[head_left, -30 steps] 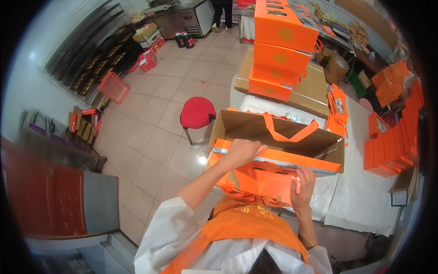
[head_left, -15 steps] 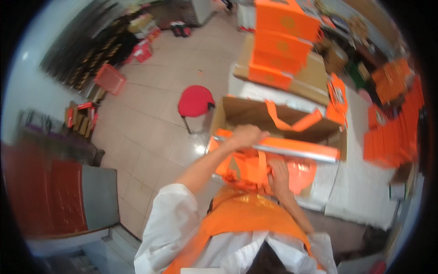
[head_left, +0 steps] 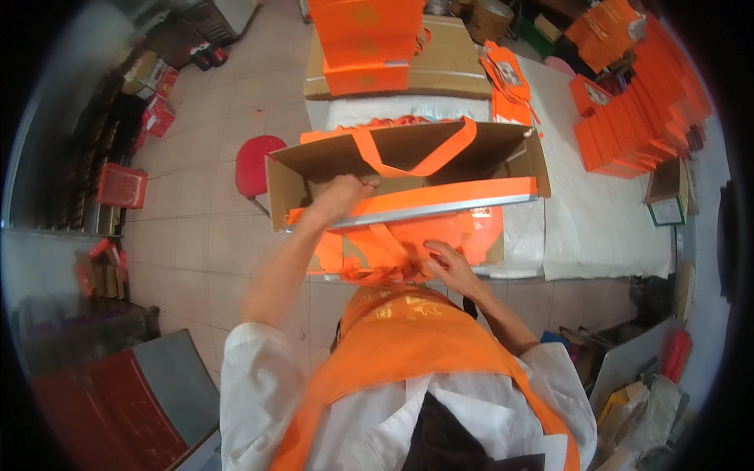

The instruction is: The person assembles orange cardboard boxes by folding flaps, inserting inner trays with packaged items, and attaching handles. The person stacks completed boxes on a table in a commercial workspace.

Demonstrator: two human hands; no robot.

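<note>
A large orange carton-like bag [head_left: 440, 192] stands before me, brown inside, with an orange ribbon handle [head_left: 420, 169] looped at its far wall. A silvery strip [head_left: 440, 209] edges its near orange rim. My left hand [head_left: 345, 195] reaches over that rim at the left; its fingers are curled, and what they hold, if anything, is hidden. Just this side of the rim, my right hand [head_left: 452, 267] has its fingers apart and holds nothing, above a shiny orange sheet [head_left: 471, 235]. Bunched orange ribbon [head_left: 385, 271] lies beside it, close to my apron.
Orange boxes [head_left: 365, 39] are stacked on a flat brown carton [head_left: 452, 55] at the far side of the white-covered table [head_left: 605, 235]. More orange packages [head_left: 628, 129] crowd the right. A red stool [head_left: 255, 165] stands on the left floor.
My view has swung to the right. My left hand has moved off the near rim to just beyond it. My right hand has come away from the bunched ribbon, its fingers spreading.
</note>
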